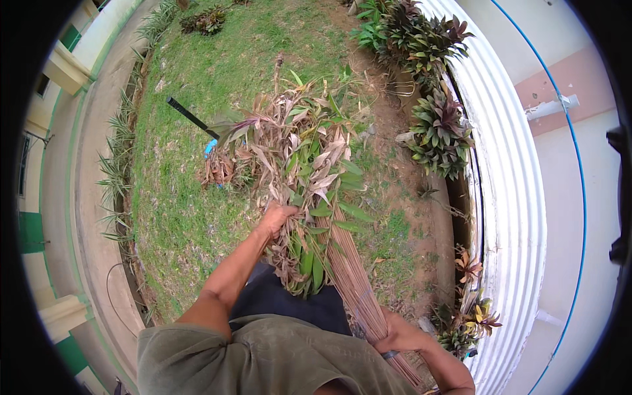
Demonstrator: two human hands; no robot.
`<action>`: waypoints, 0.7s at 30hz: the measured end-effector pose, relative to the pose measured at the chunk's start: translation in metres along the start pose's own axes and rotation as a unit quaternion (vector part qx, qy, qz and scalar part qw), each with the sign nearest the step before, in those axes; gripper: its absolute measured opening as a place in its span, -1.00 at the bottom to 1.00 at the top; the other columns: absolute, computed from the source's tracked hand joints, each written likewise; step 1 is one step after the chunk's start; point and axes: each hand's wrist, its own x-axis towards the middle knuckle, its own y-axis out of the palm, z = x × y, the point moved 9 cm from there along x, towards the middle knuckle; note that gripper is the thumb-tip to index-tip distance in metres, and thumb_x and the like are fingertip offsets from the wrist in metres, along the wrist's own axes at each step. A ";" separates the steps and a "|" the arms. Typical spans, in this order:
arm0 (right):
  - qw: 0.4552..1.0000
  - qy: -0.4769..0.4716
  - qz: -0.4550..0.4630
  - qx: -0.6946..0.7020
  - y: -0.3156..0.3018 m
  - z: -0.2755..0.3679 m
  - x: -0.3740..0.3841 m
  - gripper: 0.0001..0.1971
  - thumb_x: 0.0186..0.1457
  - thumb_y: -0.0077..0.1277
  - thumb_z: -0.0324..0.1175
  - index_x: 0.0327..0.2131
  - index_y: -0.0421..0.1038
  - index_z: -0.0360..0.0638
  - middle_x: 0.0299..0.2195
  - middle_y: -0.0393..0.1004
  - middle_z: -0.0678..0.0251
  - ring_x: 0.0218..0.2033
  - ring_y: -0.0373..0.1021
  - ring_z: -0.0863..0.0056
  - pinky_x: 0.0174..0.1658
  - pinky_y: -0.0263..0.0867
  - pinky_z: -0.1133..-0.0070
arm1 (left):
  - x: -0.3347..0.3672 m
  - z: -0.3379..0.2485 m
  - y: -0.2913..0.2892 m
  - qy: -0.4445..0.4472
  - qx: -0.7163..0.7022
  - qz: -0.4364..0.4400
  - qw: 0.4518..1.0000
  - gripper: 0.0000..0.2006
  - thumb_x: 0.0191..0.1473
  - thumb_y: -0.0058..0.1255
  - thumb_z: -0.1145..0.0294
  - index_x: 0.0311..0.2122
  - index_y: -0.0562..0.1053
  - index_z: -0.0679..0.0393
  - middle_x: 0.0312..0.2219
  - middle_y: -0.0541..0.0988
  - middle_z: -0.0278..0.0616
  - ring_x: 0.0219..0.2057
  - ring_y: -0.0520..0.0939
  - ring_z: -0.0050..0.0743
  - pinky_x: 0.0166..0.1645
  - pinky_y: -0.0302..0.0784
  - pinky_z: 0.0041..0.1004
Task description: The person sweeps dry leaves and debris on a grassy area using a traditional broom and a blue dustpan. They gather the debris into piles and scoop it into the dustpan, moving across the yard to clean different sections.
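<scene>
My left hand point(279, 218) is closed round a large bunch of plant cuttings point(320, 178), a mix of dry brown and green leaves hanging in front of me. A bare stem sticks out at its far end. Lower right, my right hand point(401, 334) grips a stick broom point(355, 270), a bundle of thin brown sticks slanting up beneath the leaves. The broom's far end is hidden by the cuttings. Beyond the bunch to the left, a black handle point(191, 118) rises from a blue object point(210, 148), mostly covered by a pile of dry leaves point(224, 168).
Grass point(184, 217) spreads underfoot, bordered on the left by spiky plants point(117, 171) and a concrete path point(89, 191). On the right stand dark leafy shrubs point(440, 128), bare soil and a white corrugated sheet point(517, 217). A blue hose or cable point(582, 171) runs along the wall.
</scene>
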 end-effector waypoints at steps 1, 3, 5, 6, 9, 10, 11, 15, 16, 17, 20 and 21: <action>1.000 0.009 0.007 -0.002 -0.016 0.002 0.003 -0.16 -0.34 0.20 -0.41 0.11 0.06 -0.35 -0.09 0.37 0.20 -0.07 0.29 0.50 0.03 0.18 0.56 | 0.012 -0.010 0.008 -0.001 -0.014 0.000 1.000 -0.80 -0.22 0.03 0.57 -0.36 0.47 0.35 -0.46 0.56 -0.15 -0.49 0.57 -0.37 -0.36 0.51 -0.42; 1.000 0.006 0.007 -0.013 -0.045 0.023 0.011 -0.15 -0.35 0.19 -0.41 0.12 0.05 -0.35 -0.10 0.37 0.21 -0.09 0.29 0.51 0.02 0.18 0.57 | 0.028 -0.035 0.022 0.001 -0.019 -0.002 1.000 -0.83 -0.23 0.04 0.57 -0.42 0.46 0.37 -0.50 0.54 -0.15 -0.51 0.56 -0.36 -0.41 0.50 -0.40; 0.999 -0.027 0.006 -0.032 -0.077 0.065 0.033 -0.14 -0.36 0.19 -0.42 0.12 0.05 -0.35 -0.11 0.37 0.22 -0.10 0.29 0.53 0.01 0.19 0.58 | 0.048 -0.073 0.029 -0.003 -0.043 0.014 0.999 -0.85 -0.24 0.05 0.57 -0.45 0.45 0.39 -0.52 0.54 -0.15 -0.53 0.57 -0.36 -0.44 0.50 -0.40; 0.999 -0.011 0.016 -0.028 -0.090 0.078 0.042 -0.14 -0.37 0.19 -0.42 0.12 0.05 -0.36 -0.12 0.37 0.23 -0.10 0.29 0.54 0.01 0.19 0.58 | 0.056 -0.092 0.030 0.011 -0.032 0.002 0.999 -0.87 -0.24 0.05 0.57 -0.50 0.43 0.40 -0.54 0.52 -0.14 -0.56 0.55 -0.35 -0.47 0.49 -0.40; 0.999 0.002 0.027 -0.028 -0.123 0.118 0.080 -0.14 -0.37 0.17 -0.44 0.12 0.05 -0.37 -0.13 0.38 0.26 -0.11 0.29 0.55 0.00 0.19 0.61 | 0.104 -0.125 0.011 -0.005 -0.043 -0.017 0.999 -0.78 -0.24 0.10 0.52 -0.45 0.49 0.49 -0.53 0.57 -0.06 -0.62 0.54 -0.38 -0.47 0.48 -0.42; 0.999 -0.014 0.019 -0.036 -0.135 0.135 0.096 -0.14 -0.37 0.17 -0.45 0.12 0.04 -0.37 -0.14 0.38 0.26 -0.12 0.29 0.55 0.00 0.19 0.61 | 0.114 -0.153 0.012 0.056 -0.049 -0.031 0.997 -0.79 -0.24 0.10 0.49 -0.47 0.49 0.45 -0.56 0.55 -0.09 -0.63 0.51 -0.42 -0.52 0.43 -0.43; 0.999 -0.031 0.011 -0.043 -0.147 0.154 0.112 -0.14 -0.37 0.16 -0.46 0.12 0.04 -0.38 -0.14 0.38 0.27 -0.13 0.29 0.56 -0.01 0.19 0.62 | 0.134 -0.166 0.008 0.055 -0.041 -0.038 0.997 -0.79 -0.24 0.11 0.47 -0.47 0.48 0.44 -0.57 0.54 -0.11 -0.64 0.50 -0.43 -0.53 0.42 -0.42; 0.998 0.002 0.034 -0.048 -0.185 0.229 0.179 -0.20 -0.32 0.15 -0.46 0.09 0.05 -0.43 -0.19 0.41 0.22 -0.18 0.31 0.56 -0.06 0.22 0.61 | 0.224 -0.219 -0.033 0.024 -0.038 -0.049 0.998 -0.74 -0.24 0.12 0.46 -0.44 0.39 0.43 -0.55 0.50 -0.10 -0.59 0.51 -0.38 -0.50 0.46 -0.40; 0.999 0.014 0.029 -0.043 -0.195 0.251 0.195 -0.20 -0.32 0.15 -0.47 0.09 0.06 -0.43 -0.20 0.41 0.23 -0.19 0.32 0.56 -0.07 0.23 0.61 | 0.244 -0.236 -0.035 0.009 -0.014 -0.041 0.999 -0.69 -0.21 0.08 0.53 -0.33 0.32 0.52 -0.47 0.52 -0.02 -0.49 0.58 -0.29 -0.40 0.57 -0.38; 0.999 0.024 0.029 -0.036 -0.201 0.270 0.209 -0.21 -0.32 0.15 -0.47 0.08 0.07 -0.42 -0.22 0.42 0.24 -0.21 0.32 0.57 -0.09 0.23 0.62 | 0.268 -0.245 -0.046 -0.015 -0.020 -0.038 0.999 -0.72 -0.20 0.08 0.53 -0.36 0.36 0.51 -0.48 0.53 -0.03 -0.50 0.59 -0.30 -0.42 0.57 -0.39; 1.000 0.006 0.006 -0.011 -0.230 0.331 0.253 -0.21 -0.34 0.17 -0.51 0.07 0.09 -0.40 -0.26 0.42 0.29 -0.24 0.32 0.56 -0.12 0.24 0.64 | 0.322 -0.322 -0.056 -0.016 -0.007 -0.018 1.000 -0.79 -0.18 0.07 0.52 -0.43 0.43 0.49 -0.50 0.55 -0.02 -0.52 0.60 -0.32 -0.47 0.57 -0.39; 1.000 -0.003 -0.007 -0.005 -0.242 0.355 0.265 -0.22 -0.35 0.17 -0.52 0.07 0.09 -0.40 -0.26 0.42 0.29 -0.23 0.32 0.56 -0.12 0.24 0.64 | 0.333 -0.356 -0.052 -0.001 -0.010 -0.010 1.000 -0.79 -0.17 0.07 0.52 -0.43 0.43 0.49 -0.49 0.55 -0.01 -0.53 0.60 -0.32 -0.48 0.57 -0.40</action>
